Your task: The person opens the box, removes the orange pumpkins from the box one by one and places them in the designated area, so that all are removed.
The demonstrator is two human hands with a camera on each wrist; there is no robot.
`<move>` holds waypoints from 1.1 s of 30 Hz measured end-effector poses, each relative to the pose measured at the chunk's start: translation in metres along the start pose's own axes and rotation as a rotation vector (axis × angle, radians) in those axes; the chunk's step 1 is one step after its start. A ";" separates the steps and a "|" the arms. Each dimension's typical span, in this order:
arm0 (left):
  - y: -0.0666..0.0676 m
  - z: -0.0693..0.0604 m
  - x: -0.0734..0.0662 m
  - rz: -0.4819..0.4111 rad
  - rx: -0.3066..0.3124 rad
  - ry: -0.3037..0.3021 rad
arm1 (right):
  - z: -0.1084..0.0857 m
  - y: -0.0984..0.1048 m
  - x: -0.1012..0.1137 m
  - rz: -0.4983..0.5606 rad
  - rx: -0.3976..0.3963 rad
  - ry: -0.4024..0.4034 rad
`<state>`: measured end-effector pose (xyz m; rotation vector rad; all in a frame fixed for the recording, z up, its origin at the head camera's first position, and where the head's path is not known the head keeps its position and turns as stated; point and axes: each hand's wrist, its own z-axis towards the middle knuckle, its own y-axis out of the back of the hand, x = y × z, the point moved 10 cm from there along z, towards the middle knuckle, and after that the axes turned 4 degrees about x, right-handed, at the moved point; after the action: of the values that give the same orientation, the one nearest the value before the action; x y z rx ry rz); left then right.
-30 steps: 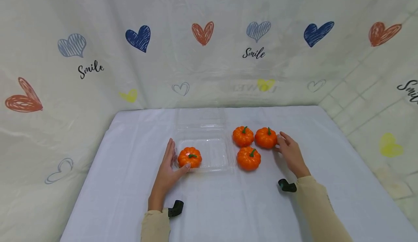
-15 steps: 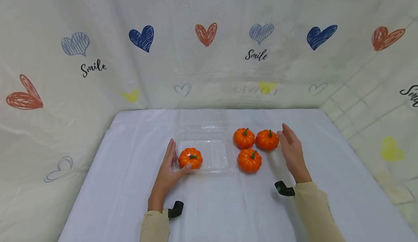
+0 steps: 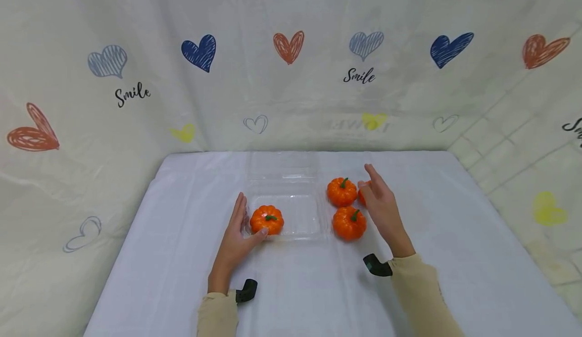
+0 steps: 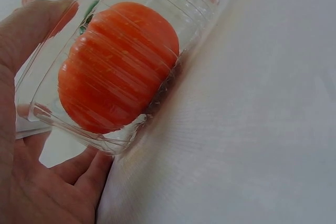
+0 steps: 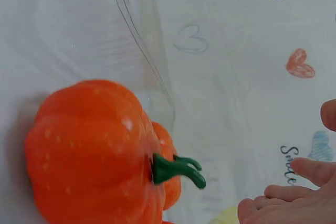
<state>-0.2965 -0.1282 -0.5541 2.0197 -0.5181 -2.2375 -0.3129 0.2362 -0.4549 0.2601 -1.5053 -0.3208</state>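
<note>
A clear plastic clamshell container [image 3: 300,215] lies on the white-covered table with its lid [image 3: 282,165] folded back. One small orange toy pumpkin [image 3: 266,220] with a green stem sits at its left end. My left hand [image 3: 234,243] holds the container's near left corner, thumb at the front and fingers along the side; the left wrist view shows that pumpkin [image 4: 121,66] through the plastic wall. Right of the container stand three more pumpkins: one near [image 3: 349,224], one far [image 3: 342,192], and one [image 3: 362,195] partly hidden by my right hand [image 3: 385,213], which is raised with nothing in it.
The white tablecloth [image 3: 300,291] reaches to a hanging backdrop [image 3: 313,94] printed with hearts and words. Dark wrist cameras [image 3: 247,290] stick out from both sleeves.
My right hand has left the side of the rightmost pumpkin, lifted, and moved left until it partly covers that pumpkin. The left hand, container and pumpkins stay in place.
</note>
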 end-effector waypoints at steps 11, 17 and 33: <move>0.001 0.000 -0.004 0.020 0.000 -0.010 | -0.002 -0.075 0.023 0.130 0.132 0.094; 0.000 0.001 -0.002 0.004 0.002 -0.012 | -0.004 -0.111 0.030 0.134 0.194 0.124; 0.001 0.003 0.001 0.049 -0.006 -0.016 | -0.004 -0.178 0.035 0.156 0.377 0.080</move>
<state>-0.2997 -0.1289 -0.5543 1.9662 -0.5548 -2.2262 -0.3160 0.0572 -0.4872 0.4461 -1.4895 0.1004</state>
